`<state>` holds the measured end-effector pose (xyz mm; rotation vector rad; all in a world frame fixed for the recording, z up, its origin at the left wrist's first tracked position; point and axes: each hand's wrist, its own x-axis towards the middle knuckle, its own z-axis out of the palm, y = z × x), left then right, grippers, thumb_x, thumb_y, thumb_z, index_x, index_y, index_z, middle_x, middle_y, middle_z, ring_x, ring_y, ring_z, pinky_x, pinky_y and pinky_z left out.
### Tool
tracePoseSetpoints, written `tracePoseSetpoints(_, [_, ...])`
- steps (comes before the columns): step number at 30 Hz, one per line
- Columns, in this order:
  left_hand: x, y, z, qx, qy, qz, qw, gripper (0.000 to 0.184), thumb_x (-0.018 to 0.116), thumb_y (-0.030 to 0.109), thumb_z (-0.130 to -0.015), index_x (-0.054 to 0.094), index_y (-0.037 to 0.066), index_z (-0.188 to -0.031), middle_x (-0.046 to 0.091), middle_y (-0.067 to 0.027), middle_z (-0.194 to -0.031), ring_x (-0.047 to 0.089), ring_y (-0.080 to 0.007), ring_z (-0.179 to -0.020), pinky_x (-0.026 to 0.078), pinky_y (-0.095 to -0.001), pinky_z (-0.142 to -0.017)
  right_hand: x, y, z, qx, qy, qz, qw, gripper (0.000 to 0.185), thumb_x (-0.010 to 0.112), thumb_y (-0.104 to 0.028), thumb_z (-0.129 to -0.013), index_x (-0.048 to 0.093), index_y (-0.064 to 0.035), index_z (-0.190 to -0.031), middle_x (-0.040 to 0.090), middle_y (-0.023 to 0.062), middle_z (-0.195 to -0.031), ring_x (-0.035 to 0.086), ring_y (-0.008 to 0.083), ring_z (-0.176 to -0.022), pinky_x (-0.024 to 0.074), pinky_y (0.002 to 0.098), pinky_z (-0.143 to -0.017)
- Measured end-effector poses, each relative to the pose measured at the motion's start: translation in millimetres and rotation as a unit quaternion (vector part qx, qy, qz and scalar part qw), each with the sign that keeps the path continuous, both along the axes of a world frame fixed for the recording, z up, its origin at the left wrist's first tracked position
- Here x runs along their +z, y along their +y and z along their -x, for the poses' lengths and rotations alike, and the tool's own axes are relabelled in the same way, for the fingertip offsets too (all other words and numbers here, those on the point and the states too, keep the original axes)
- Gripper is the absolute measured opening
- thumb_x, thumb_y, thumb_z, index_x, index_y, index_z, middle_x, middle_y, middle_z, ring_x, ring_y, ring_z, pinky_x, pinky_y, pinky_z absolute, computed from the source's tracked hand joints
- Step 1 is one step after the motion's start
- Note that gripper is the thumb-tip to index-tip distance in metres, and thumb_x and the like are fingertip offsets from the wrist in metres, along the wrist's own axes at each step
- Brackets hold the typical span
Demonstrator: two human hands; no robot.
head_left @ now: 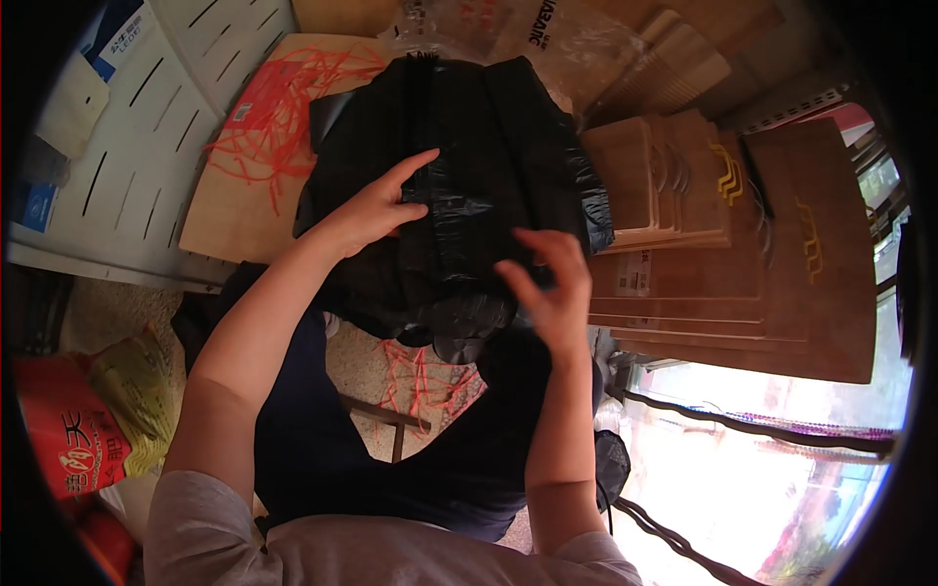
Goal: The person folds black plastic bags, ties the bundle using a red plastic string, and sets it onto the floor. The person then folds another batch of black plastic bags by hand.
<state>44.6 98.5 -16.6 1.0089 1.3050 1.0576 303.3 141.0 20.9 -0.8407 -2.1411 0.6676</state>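
Note:
A large bundle of folded, shiny black plastic point(518, 127), which looks like plastic bags, lies in front of me above my knees. My left hand point(371, 210) rests at its left side, thumb and index finger stretched out and apart. Over the lower right part of the bundle is my right hand point(559, 288), slightly blurred, its thumb and fingers spread. Neither hand grips anything that I can see. Whether the right hand touches the plastic I cannot tell.
Tangled red plastic string point(278, 122) covers a wooden board point(220, 210) at the back left; more string point(420, 376) lies on the floor. Wooden boards with hooks point(674, 283) stand at the right. A slotted white metal panel point(147, 127) and a red sack point(73, 430) are on the left.

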Motion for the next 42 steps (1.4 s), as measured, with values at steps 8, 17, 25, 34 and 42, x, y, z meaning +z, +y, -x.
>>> tracePoseSetpoints(8, [1.1, 0.9, 0.1, 0.0, 0.005, 0.013, 1.0, 0.073, 0.058, 0.002, -0.09, 0.03, 0.028, -0.152, 0.049, 0.0012, -0.081, 0.044, -0.0034, -0.067, 0.041, -0.0197, -0.057, -25.3, -16.3, 34.3, 0.034, -0.033, -0.088, 0.995, 0.021, 0.073, 0.003, -0.07, 0.069, -0.0043, -0.089, 0.057, 0.0085, -0.085, 0.054, 0.0289, -0.08, 0.0473, 0.0381, -0.072])
tracePoseSetpoints(17, [1.5, 0.0, 2.0, -0.004, 0.02, 0.009, 1.0, 0.074, 0.058, 0.003, -0.09, 0.029, 0.027, -0.152, 0.048, 0.0016, -0.08, 0.041, -0.0038, -0.064, 0.038, -0.0191, -0.054, -27.7, -6.1, 18.0, -0.005, 0.047, 0.132, 0.99, 0.011, 0.073, -0.005, -0.083, 0.067, 0.0027, -0.087, 0.062, 0.0096, -0.079, 0.063, 0.0139, -0.065, 0.047, 0.0253, -0.056])
tracePoseSetpoints(25, [-2.4, 0.8, 2.9, -0.002, 0.026, -0.004, 1.0, 0.074, 0.06, 0.004, -0.089, 0.028, 0.028, -0.152, 0.042, 0.002, -0.074, 0.04, -0.0063, -0.064, 0.039, -0.0227, -0.055, -16.4, 36.7, -32.0, -0.25, 0.363, 0.184, 0.879, 0.016, 0.065, -0.015, -0.094, 0.064, 0.0003, -0.099, 0.061, -0.0001, -0.089, 0.058, 0.0071, -0.079, 0.0475, 0.0216, -0.069])
tracePoseSetpoints(34, [-2.7, 1.3, 2.2, -0.004, 0.022, 0.016, 1.0, 0.075, 0.059, 0.003, -0.089, 0.028, 0.029, -0.152, 0.051, 0.0028, -0.085, 0.042, -0.0041, -0.068, 0.036, -0.0196, -0.055, -10.8, -9.6, 25.8, 0.006, -0.04, -0.124, 0.991, 0.023, 0.076, -0.004, -0.077, 0.068, -0.0038, -0.099, 0.06, 0.0097, -0.092, 0.056, 0.0252, -0.08, 0.0477, 0.0349, -0.071])
tracePoseSetpoints(42, [0.8, -0.1, 0.3, 0.016, 0.028, 0.022, 0.999, 0.079, 0.059, 0.002, -0.09, 0.022, 0.031, -0.154, 0.042, 0.0027, -0.079, 0.037, -0.0051, -0.066, 0.035, -0.0203, -0.056, -28.5, 15.2, 5.5, -0.14, 0.228, 0.213, 0.94, 0.027, 0.07, -0.013, -0.09, 0.052, -0.006, -0.071, 0.041, -0.0085, -0.064, 0.036, 0.0012, -0.062, 0.0283, 0.021, -0.053])
